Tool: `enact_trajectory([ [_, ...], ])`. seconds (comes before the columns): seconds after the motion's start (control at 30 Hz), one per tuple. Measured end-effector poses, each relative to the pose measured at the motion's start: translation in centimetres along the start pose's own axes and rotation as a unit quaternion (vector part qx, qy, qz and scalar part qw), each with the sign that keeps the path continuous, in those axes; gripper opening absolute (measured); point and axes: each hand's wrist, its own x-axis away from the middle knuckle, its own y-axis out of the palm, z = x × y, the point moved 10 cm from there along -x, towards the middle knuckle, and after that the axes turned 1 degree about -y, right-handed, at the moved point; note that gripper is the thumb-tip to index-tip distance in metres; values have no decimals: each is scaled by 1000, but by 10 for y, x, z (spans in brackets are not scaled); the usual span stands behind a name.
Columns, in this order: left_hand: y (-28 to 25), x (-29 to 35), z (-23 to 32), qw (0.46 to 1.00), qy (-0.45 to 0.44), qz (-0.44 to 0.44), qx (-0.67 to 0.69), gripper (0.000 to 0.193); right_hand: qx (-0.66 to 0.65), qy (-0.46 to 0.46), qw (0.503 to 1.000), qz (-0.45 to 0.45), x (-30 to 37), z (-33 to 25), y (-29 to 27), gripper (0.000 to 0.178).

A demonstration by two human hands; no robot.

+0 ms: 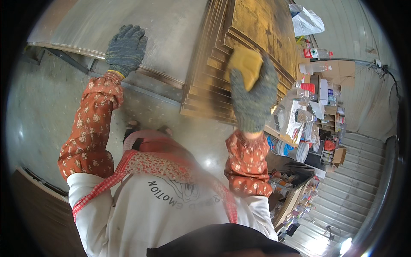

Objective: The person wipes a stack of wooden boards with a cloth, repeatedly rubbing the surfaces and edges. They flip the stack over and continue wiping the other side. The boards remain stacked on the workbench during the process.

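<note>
My left hand (125, 50), in a dark grey knitted glove, lies flat with its fingers stretched out on the grey board (171, 30) near its front edge. A similar glove covers my right hand (255, 96), which grips a yellow sponge (246, 65) between thumb and fingers. Slight motion blur softens the sponge and this hand. Beneath them is a stack of brown boards (265, 23) with stepped edges, stained yellowish on top. Whether the sponge touches the top board I cannot tell.
Right of the stack stand several plastic bottles (314, 53), a white bag (306, 20), a cardboard box (342, 73) and a white bucket (299, 152). A wooden shelf (295, 197) with small items is at lower right. Metal frame bars (147, 92) run under the grey board.
</note>
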Motion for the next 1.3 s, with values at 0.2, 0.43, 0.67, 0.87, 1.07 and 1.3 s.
enact_trajectory([
  [0.2,4,0,0,1000,4,-8,4,38,16,13,996,-82,43,-13,35,61],
  [0.43,5,2,1,1000,15,9,-4,37,-70,-30,954,-291,138,-51,44,66],
  [0.67,3,2,6,999,38,36,-15,36,26,-31,999,-26,15,-35,19,55],
  [0.87,3,2,9,997,63,48,8,35,27,-12,976,-215,100,-45,65,57],
  [1.07,6,1,9,999,32,24,-16,37,25,-58,958,-280,126,-64,51,65],
  [1.3,8,1,8,999,27,6,-20,38,66,-50,996,-21,16,-40,31,59],
])
